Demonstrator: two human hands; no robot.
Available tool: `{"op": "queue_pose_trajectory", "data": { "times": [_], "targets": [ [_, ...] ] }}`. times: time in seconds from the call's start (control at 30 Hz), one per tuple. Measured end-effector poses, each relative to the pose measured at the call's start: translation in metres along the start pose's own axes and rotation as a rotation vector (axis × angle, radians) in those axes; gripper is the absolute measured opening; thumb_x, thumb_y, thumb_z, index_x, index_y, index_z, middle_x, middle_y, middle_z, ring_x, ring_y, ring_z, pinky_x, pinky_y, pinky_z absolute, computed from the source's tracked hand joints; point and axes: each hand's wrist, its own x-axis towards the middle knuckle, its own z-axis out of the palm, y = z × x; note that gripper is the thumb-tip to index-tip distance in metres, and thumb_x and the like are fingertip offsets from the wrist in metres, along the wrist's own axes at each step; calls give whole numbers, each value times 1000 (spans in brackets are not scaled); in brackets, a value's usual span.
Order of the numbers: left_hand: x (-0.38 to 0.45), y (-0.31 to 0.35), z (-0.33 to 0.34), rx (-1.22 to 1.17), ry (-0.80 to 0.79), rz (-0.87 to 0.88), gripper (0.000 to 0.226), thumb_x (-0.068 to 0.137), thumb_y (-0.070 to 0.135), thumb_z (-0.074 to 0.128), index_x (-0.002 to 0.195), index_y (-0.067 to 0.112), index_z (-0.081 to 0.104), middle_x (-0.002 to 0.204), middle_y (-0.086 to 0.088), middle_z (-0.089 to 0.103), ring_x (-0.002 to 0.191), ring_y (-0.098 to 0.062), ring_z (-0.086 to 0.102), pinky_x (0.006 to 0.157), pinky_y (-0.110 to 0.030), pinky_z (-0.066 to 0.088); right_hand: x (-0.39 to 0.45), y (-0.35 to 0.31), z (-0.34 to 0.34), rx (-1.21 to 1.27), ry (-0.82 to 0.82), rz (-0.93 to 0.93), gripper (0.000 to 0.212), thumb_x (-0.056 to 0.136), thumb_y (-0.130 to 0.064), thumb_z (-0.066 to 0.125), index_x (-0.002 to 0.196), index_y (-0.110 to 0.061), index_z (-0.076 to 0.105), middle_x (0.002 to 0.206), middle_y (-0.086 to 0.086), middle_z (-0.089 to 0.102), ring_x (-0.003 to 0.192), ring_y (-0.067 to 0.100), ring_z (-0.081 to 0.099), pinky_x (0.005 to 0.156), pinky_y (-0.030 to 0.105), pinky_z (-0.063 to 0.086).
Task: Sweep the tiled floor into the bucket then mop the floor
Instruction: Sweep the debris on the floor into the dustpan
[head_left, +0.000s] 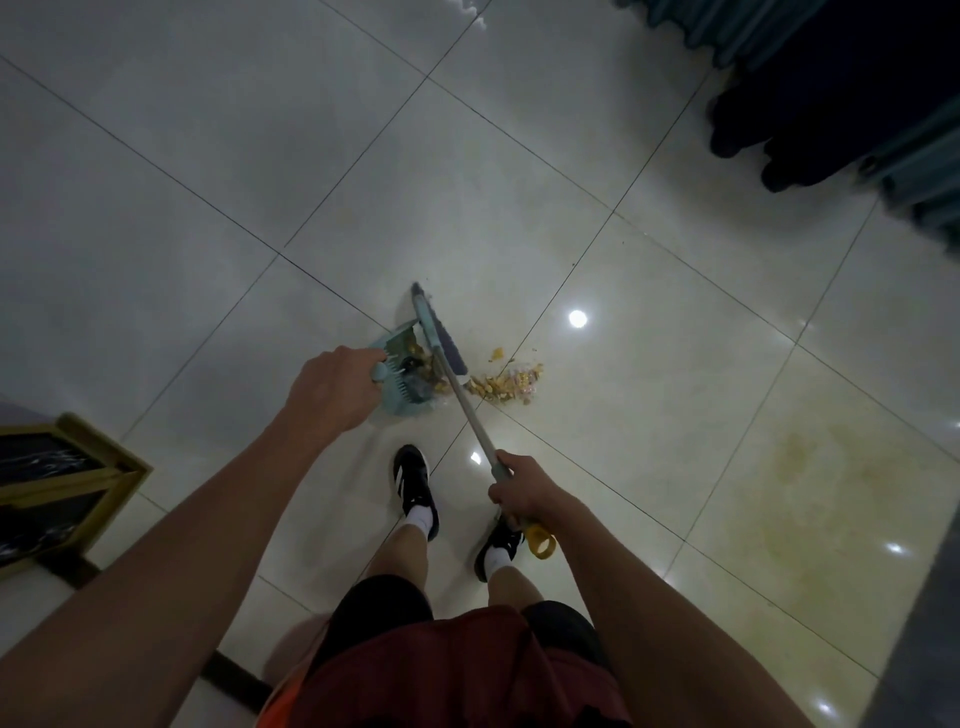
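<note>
Head view: left hand grips the dustpan handle, pan on the tiled floor. Right hand clasps the broom pole, bristles between pan and crumbs. Open tiles ahead and left; curtain upper right.

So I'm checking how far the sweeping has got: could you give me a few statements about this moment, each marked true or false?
1. The left hand holds the dustpan by its handle. True.
2. The right hand grips the broom by its pole. True.
3. All the crumbs are already inside the dustpan. False: a pile lies on the tiled floor right of the broom head.
4. The broom's grip end is red. False: it is yellow.
5. The person is barefoot. False: black shoes with white socks.
</note>
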Motion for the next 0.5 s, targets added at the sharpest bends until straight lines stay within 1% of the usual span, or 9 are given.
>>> {"op": "queue_pose_trajectory", "data": {
  "times": [0.1,0.2,0.27,0.3,0.37,0.5],
  "targets": [
    [-4,1,-6,-29,6,-22,13,89,22,66,101,26,67,88,-7,69,71,-27,58,64,-29,42,-14,3,-5,40,9,1,70,90,1,56,155,-16,33,103,19,57,56,18,55,43,24,49],
    [-8,0,-17,-62,15,-46,5,88,22,68,92,24,65,81,-4,62,73,-28,58,64,-30,41,-27,5,-18,33,51,-28,68,88,1,58,151,-17,40,93,17,60,54,18,54,43,25,48],
    [-10,-4,-23,-80,18,-58,5,86,22,71,90,22,67,83,-5,63,74,-27,57,66,-30,41,-32,5,-30,4,84,-44,65,87,0,60,148,-18,46,91,14,61,55,18,55,46,27,49],
    [-11,-6,-24,-82,15,-57,6,86,21,71,91,21,68,85,-6,65,73,-26,56,66,-30,41,-33,3,-36,4,89,-39,65,87,1,60,148,-19,47,89,14,61,54,17,54,46,27,49],
    [-14,-9,-24,-88,3,-51,6,86,21,72,90,21,68,88,-8,68,74,-26,55,66,-31,42,-34,-4,-47,30,86,-27,67,88,2,59,150,-19,44,83,12,58,49,15,52,43,25,46],
    [-17,-12,-24,-91,-13,-46,16,84,22,75,82,26,60,84,-6,64,73,-27,56,65,-30,41,-33,-14,-56,130,83,-2,69,89,8,53,153,-17,40,73,12,50,43,15,41,39,23,35]
  ]
}}
